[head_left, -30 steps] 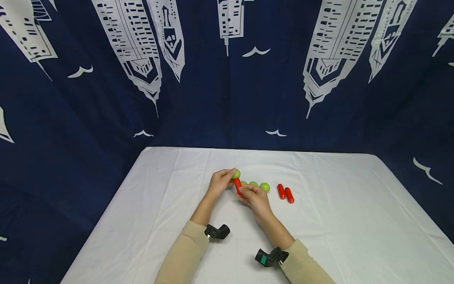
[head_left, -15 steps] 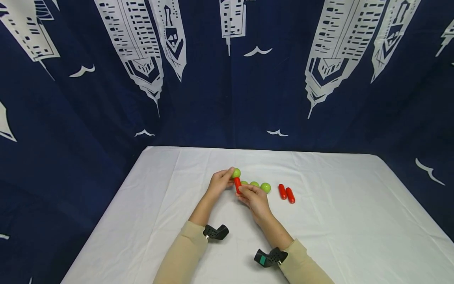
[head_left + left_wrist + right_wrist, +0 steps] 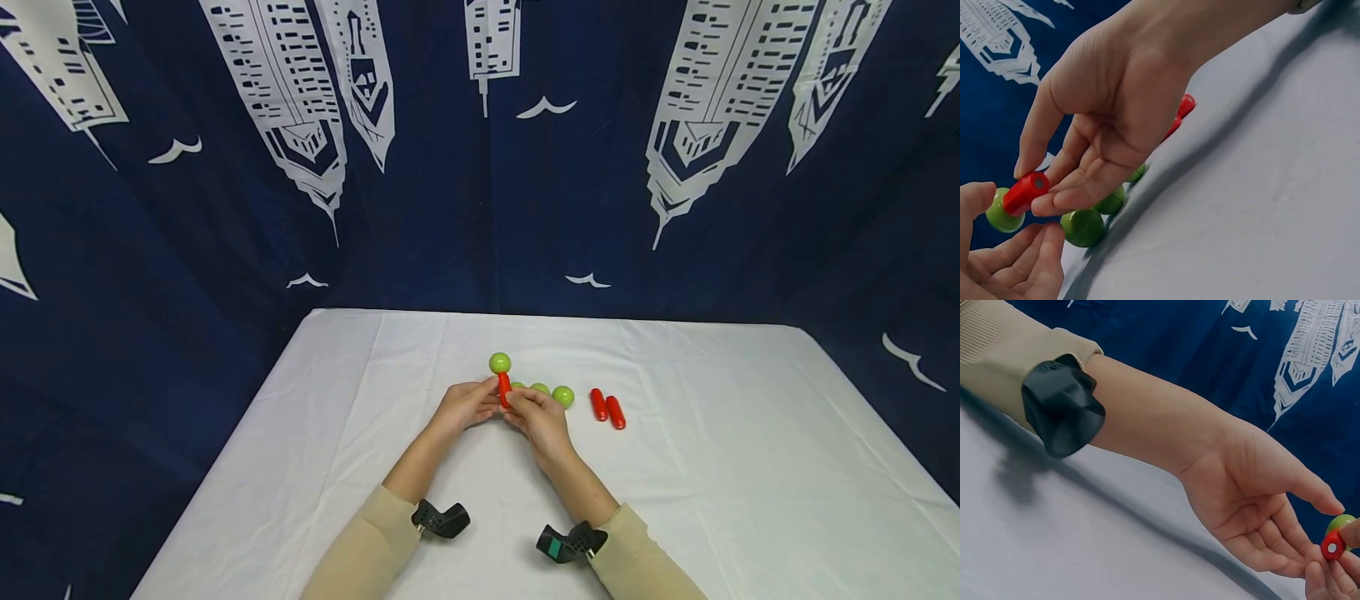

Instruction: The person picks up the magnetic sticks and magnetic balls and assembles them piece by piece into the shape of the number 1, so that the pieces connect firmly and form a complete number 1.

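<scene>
My right hand [image 3: 546, 427] pinches a short red rod [image 3: 504, 387] between thumb and fingers. A green ball [image 3: 499, 362] sits on the rod's far, upper end. The rod's near end, seen in the left wrist view, has a small grey disc, like a magnet, set in the red tip [image 3: 1039, 184]. My left hand [image 3: 465, 406] is just left of the rod, its thumb tip close to the upper part. In the right wrist view its thumb and fingers [image 3: 1285, 550] are spread apart around the ball and rod.
Several green balls lie in a row behind my right hand, the rightmost ball [image 3: 563, 397] fully visible. Two red rods [image 3: 598, 405] lie side by side to their right. A white cloth [image 3: 712, 467] covers the table, with a dark blue patterned curtain [image 3: 435, 217] behind.
My left hand has let go of the green ball and moved down beside the rod. The ball stays on the rod's end. My right hand keeps its pinch nearly in place.
</scene>
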Demonstrator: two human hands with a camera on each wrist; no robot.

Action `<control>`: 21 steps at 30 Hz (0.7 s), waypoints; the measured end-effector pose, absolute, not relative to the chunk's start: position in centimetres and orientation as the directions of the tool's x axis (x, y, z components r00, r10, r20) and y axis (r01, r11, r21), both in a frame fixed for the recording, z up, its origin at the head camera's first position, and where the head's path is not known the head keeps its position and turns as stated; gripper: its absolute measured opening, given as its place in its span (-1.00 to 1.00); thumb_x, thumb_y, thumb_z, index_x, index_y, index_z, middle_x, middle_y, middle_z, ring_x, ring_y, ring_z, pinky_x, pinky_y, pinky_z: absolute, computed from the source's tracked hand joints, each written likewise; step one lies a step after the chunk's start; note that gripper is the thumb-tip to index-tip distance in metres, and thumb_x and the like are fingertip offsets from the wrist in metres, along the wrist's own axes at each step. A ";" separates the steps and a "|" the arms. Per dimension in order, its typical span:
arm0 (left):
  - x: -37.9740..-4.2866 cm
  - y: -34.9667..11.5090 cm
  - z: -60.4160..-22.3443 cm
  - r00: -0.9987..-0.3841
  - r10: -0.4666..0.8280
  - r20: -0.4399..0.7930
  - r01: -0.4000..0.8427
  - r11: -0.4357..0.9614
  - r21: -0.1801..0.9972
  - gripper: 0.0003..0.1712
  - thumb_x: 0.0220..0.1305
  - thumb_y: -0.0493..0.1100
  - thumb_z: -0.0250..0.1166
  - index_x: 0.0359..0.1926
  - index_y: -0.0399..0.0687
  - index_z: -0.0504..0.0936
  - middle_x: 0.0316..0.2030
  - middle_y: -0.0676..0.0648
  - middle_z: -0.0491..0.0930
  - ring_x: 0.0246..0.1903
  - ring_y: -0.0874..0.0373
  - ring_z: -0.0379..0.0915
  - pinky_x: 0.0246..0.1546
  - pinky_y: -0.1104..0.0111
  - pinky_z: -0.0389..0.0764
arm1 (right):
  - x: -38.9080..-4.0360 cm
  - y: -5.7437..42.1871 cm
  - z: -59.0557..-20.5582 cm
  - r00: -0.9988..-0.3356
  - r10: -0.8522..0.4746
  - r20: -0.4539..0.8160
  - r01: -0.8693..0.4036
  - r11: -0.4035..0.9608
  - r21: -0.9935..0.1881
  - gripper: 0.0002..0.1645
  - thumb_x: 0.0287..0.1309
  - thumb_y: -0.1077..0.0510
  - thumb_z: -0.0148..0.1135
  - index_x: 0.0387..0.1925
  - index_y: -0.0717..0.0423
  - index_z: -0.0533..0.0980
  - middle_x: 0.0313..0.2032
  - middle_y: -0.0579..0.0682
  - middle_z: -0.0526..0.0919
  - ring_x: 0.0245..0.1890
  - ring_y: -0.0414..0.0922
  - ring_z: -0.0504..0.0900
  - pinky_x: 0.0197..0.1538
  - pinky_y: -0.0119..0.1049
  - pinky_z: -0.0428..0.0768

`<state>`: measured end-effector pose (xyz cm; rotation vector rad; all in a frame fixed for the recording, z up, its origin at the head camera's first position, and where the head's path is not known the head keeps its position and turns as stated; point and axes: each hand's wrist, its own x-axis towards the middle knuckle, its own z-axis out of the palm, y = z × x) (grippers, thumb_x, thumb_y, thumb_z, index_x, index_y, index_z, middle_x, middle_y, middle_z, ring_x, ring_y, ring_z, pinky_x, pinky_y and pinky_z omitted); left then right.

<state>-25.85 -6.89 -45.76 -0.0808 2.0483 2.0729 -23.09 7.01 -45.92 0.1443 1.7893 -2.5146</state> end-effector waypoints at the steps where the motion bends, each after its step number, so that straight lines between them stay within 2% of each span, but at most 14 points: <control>1: -25.7 -6.9 -45.8 -0.973 0.125 -0.192 -0.194 -0.001 0.981 -0.48 0.39 -0.01 0.21 0.00 -0.49 0.58 -0.35 -0.10 0.69 -0.43 0.30 0.57 -0.32 0.52 0.59 | -23.1 7.0 -45.9 -0.995 0.013 -0.102 0.092 -0.328 -0.940 -0.70 0.26 0.39 0.15 -0.03 0.55 0.42 -0.33 0.04 0.59 -0.39 -0.20 0.65 -0.25 -0.45 0.62; 5: -25.3 -6.6 -45.9 -0.979 0.128 -0.160 -0.162 -0.003 0.987 -0.54 0.36 -0.07 0.26 -0.03 -0.48 0.60 -0.48 0.06 0.62 -0.45 0.34 0.53 -0.35 0.55 0.56 | -23.0 6.8 -46.0 -0.995 0.013 -0.096 0.086 -0.332 -0.939 -0.74 0.26 0.41 0.13 -0.06 0.54 0.44 -0.36 0.02 0.61 -0.41 -0.21 0.65 -0.26 -0.45 0.62; 9: -25.1 -6.5 -45.9 -0.984 0.126 -0.123 -0.124 0.001 0.992 -0.61 0.34 -0.11 0.27 -0.13 -0.46 0.63 -0.55 0.11 0.57 -0.48 0.35 0.48 -0.38 0.54 0.54 | -23.0 6.7 -46.2 -0.996 0.012 -0.093 0.084 -0.345 -0.935 -0.75 0.25 0.43 0.12 -0.07 0.54 0.45 -0.39 -0.01 0.63 -0.42 -0.23 0.65 -0.28 -0.45 0.62; 17: -23.5 -6.3 -43.0 -0.988 0.102 -0.113 -0.113 0.011 0.994 -0.71 0.33 -0.23 0.24 -0.21 -0.48 0.63 -0.54 0.10 0.56 -0.48 0.33 0.46 -0.28 0.43 0.57 | -23.1 6.8 -46.3 -0.995 0.006 -0.099 0.091 -0.340 -0.936 -0.74 0.25 0.41 0.14 -0.06 0.53 0.46 -0.39 -0.01 0.65 -0.41 -0.23 0.66 -0.28 -0.45 0.63; 21: -23.6 -6.2 -42.4 -0.985 0.088 -0.148 -0.150 -0.027 0.988 -0.70 0.33 -0.23 0.23 -0.17 -0.50 0.62 -0.51 0.09 0.59 -0.47 0.33 0.49 -0.24 0.43 0.59 | -23.0 6.9 -46.4 -0.996 0.003 -0.091 0.085 -0.334 -0.939 -0.75 0.24 0.40 0.16 -0.09 0.53 0.46 -0.40 -0.01 0.65 -0.41 -0.21 0.67 -0.26 -0.41 0.64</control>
